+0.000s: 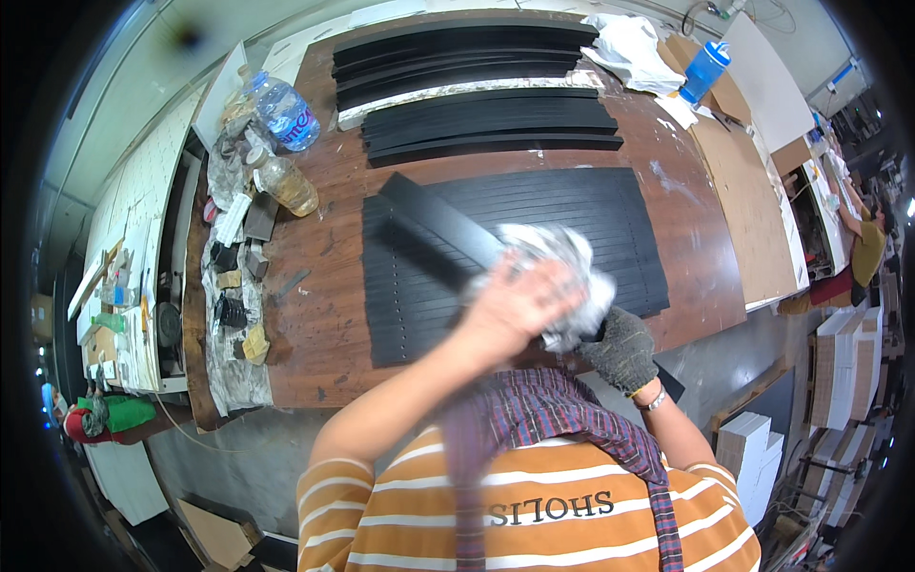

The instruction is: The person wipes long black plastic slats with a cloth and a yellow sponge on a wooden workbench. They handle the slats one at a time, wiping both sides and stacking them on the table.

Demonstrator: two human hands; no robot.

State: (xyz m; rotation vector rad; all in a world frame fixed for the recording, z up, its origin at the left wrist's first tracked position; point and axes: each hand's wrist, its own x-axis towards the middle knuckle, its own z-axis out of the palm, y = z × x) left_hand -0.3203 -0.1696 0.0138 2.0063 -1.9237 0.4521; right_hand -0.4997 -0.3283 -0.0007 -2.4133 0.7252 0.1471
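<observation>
A long black board [434, 219] slants in mid-air above the tabletop [319, 276], its far end toward the upper left, with a crumpled white cloth [562, 246] wrapped over part of its length. The bare left hand [524, 297] lies over the cloth — fingers loosely spread and blurred, the grip keeping the cloth against the board. The right hand [620, 351], in a dark grey glove, is curled closed on the board just beside the cloth; its fingertips are hidden. Beneath lies a sheet-like row of black strips [562, 195], side by side. Beyond it are a nearer stack of black strips [491, 126] and a farther stack [457, 57]. A clear bottle [286, 112] and an amber jar [286, 186] stand to the left — a blue bottle [705, 72] and a white bag [629, 52] are at the far right.
</observation>
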